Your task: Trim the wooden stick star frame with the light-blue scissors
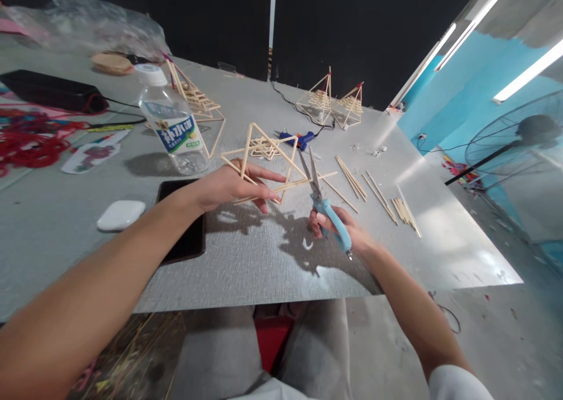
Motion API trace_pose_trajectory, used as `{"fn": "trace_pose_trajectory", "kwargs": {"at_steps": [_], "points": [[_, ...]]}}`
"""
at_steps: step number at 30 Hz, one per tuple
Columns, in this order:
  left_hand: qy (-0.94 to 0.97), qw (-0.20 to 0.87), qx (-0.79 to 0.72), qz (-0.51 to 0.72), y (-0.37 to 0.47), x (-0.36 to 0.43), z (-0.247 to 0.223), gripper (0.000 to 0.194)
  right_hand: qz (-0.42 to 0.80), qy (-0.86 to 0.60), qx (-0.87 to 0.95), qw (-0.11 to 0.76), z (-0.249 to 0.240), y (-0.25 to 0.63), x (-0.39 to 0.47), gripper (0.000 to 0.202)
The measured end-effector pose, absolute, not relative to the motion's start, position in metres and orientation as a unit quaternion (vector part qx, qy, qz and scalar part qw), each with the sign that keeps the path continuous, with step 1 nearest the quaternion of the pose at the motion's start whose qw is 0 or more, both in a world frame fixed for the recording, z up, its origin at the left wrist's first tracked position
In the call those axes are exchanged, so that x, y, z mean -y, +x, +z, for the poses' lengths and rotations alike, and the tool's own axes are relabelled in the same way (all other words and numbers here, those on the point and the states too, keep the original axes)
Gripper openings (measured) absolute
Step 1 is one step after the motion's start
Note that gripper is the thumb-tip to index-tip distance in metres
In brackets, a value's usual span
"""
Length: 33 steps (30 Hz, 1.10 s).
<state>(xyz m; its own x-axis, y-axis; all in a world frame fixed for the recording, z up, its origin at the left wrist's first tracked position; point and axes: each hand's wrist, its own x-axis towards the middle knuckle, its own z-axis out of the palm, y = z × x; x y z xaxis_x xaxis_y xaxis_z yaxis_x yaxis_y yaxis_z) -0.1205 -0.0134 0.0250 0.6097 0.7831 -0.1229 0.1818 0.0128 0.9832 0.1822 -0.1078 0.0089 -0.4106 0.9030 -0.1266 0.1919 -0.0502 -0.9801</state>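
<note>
- Head view: pinching stick frame [280,152] above table [246,271] in left hand [233,184], fingers half-curled.
- Gripping scissors [323,204] in right hand [329,225], fingers wrapped round handles, blades [314,168] parted.
- Possibly risking wrong snip, with blades crowding frame corner.

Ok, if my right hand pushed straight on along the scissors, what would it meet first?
Probably the wooden stick frame in your left hand; its corner overlaps the blue-handled scissors, though depth is unclear.

Bright tubes [530,71] are seen at upper right. Glare and shadows are cast on the tabletop [246,280]. Outer edges are stretched.
</note>
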Motion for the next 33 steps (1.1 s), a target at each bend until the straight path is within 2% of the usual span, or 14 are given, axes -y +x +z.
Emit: {"fn": "trace_pose_trajectory", "kwargs": {"at_steps": [33], "points": [[0.665, 0.604, -0.365, 0.246, -0.1199, 0.0141, 0.0272, 0.069, 0.560, -0.451, 0.624, 0.307, 0.0084, 0.1829, 0.1065, 0.063]]}}
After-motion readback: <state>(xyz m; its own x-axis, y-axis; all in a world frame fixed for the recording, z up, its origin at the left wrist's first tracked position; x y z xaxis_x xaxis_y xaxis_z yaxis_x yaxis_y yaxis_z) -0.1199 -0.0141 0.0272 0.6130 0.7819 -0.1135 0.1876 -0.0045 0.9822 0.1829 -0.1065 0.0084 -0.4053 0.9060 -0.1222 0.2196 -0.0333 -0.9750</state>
